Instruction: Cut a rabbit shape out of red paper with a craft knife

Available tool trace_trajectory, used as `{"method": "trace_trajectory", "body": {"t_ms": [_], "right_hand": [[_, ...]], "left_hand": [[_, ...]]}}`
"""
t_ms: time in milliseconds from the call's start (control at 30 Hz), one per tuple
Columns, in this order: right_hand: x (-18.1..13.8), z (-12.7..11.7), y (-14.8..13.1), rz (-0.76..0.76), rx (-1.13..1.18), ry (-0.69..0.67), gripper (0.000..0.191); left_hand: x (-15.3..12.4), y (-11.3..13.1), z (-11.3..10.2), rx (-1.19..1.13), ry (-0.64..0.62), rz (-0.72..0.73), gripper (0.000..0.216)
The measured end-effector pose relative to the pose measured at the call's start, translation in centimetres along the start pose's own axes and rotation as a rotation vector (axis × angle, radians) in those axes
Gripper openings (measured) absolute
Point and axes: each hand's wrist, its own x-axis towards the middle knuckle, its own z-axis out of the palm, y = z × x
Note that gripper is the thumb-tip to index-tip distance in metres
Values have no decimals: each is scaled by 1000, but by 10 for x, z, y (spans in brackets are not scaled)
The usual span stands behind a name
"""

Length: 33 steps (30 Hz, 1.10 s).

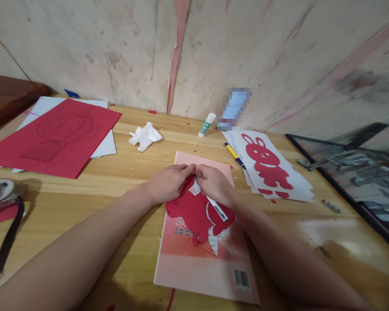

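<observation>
A red paper cutout [194, 212] with cut-out gaps lies on a pink booklet [207, 274]. My left hand [170, 183] rests on the cutout's upper left part, its fingers drawn together and pressing the paper near the top edge. My right hand [215, 183] is closed around a slim silver craft knife [218, 211], whose tail end sticks out below the palm. The tip lies close to my left fingertips, largely hidden by the fingers. White-edged slits and printed booklet cover show through the openings in the red paper.
Left: red sheet with lantern drawing [68, 138] over white paper, and a metal object with black strap [11, 233]. Behind: crumpled tissue [145, 136], glue stick [207, 125]. Right: yellow-blue pen [235, 156], white sheets with red rabbit [267, 162], black-framed panel [340, 192]. Red scraps are scattered about.
</observation>
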Motion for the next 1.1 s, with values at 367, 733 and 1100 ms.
{"method": "trace_trajectory", "body": {"t_ms": [367, 733, 1100], "right_hand": [[-1, -2, 2, 23, 97, 7, 13], [1, -8, -5, 61, 109, -35, 16], [-3, -2, 0, 26, 121, -19, 16]], "left_hand": [[3, 4, 3, -72, 69, -7, 27], [9, 9, 12, -52, 142, -131, 33], [9, 10, 11, -11, 131, -139, 38]]}}
